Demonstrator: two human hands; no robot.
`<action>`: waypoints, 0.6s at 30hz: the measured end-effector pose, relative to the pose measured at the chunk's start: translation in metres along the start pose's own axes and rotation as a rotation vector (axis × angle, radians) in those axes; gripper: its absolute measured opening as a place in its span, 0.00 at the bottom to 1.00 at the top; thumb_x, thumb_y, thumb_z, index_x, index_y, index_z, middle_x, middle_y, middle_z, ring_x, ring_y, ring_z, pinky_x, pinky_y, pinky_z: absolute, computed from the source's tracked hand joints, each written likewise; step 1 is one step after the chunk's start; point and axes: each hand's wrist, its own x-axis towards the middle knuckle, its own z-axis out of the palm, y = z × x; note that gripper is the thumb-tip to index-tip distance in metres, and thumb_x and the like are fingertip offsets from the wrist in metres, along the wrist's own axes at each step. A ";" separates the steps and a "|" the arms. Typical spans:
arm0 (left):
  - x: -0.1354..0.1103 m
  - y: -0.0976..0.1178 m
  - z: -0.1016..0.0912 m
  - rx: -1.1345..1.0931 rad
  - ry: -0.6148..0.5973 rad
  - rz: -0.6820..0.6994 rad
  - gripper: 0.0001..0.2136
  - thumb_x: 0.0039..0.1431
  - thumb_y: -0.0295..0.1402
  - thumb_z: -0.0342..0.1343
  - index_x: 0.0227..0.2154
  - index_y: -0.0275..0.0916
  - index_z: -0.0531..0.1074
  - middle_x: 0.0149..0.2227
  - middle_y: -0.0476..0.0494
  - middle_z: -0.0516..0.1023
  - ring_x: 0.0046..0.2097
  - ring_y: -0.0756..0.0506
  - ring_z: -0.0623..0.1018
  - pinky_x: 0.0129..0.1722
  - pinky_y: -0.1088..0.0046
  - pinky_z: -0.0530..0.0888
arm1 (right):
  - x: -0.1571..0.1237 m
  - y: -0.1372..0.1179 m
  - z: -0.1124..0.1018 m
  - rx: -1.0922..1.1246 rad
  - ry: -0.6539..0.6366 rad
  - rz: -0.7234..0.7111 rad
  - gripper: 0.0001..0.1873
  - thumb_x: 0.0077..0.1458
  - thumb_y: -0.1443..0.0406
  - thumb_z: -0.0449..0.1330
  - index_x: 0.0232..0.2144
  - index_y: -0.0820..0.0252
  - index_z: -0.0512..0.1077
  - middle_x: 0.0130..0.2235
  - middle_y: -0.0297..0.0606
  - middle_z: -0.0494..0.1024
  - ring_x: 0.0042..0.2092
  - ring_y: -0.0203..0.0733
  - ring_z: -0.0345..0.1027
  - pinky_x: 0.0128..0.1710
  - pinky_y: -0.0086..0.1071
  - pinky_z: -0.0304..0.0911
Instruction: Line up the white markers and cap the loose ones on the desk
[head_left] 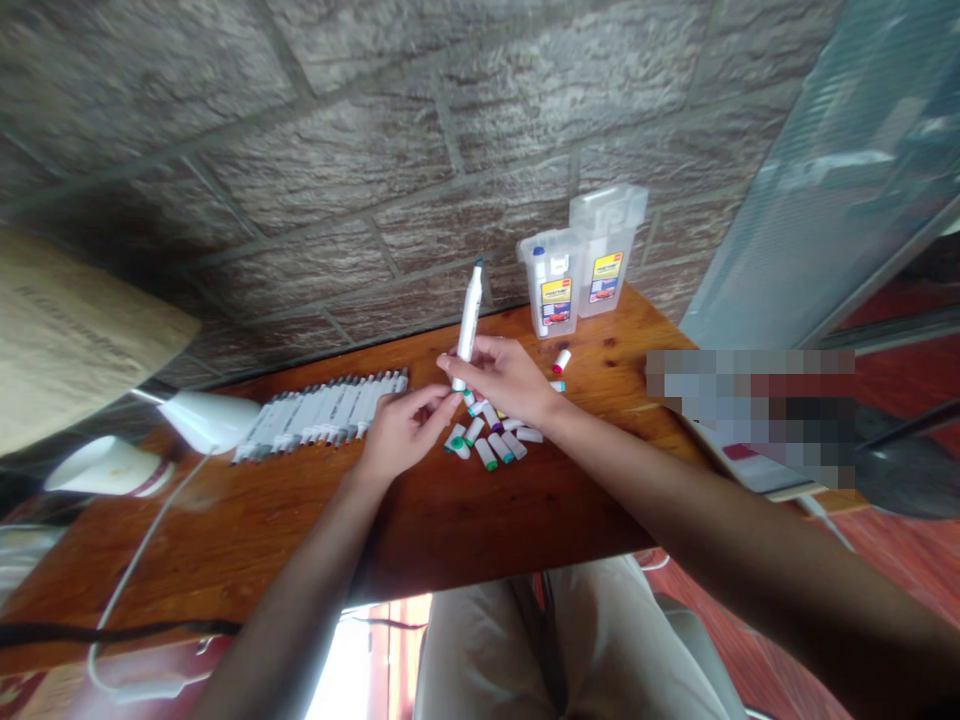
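My right hand grips a white marker near its lower end and holds it upright above the wooden table. My left hand is just left of it, fingers pinched at the marker's bottom tip; what they pinch is hidden. Under both hands lies a loose heap of several marker caps with coloured ends. A row of several white markers lies side by side on the table to the left of my left hand.
Two clear plastic marker boxes stand at the table's back edge against the stone wall; one holds a marker. A single red-tipped cap lies near them. A white lamp and its cord sit at the left. A blurred patch covers the right.
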 end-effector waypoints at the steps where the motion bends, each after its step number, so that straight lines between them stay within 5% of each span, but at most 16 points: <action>1: 0.000 0.000 0.000 0.000 -0.004 0.001 0.08 0.63 0.36 0.56 0.35 0.38 0.77 0.21 0.52 0.77 0.21 0.54 0.71 0.25 0.80 0.67 | 0.000 0.002 0.000 -0.010 -0.008 -0.009 0.20 0.53 0.50 0.62 0.30 0.63 0.73 0.25 0.31 0.71 0.28 0.33 0.64 0.27 0.27 0.58; 9: 0.000 0.002 0.000 -0.003 -0.030 -0.015 0.09 0.63 0.36 0.56 0.31 0.38 0.77 0.20 0.52 0.77 0.20 0.54 0.71 0.24 0.80 0.66 | 0.000 0.002 0.005 0.107 -0.017 -0.035 0.19 0.54 0.54 0.63 0.42 0.62 0.72 0.32 0.33 0.76 0.32 0.35 0.69 0.33 0.28 0.65; 18: 0.001 0.006 -0.001 0.011 -0.070 -0.015 0.12 0.63 0.37 0.55 0.27 0.37 0.76 0.21 0.51 0.77 0.21 0.53 0.72 0.25 0.78 0.66 | 0.000 0.000 0.002 -0.039 0.021 -0.110 0.14 0.57 0.57 0.60 0.37 0.62 0.74 0.31 0.34 0.76 0.32 0.34 0.68 0.35 0.28 0.63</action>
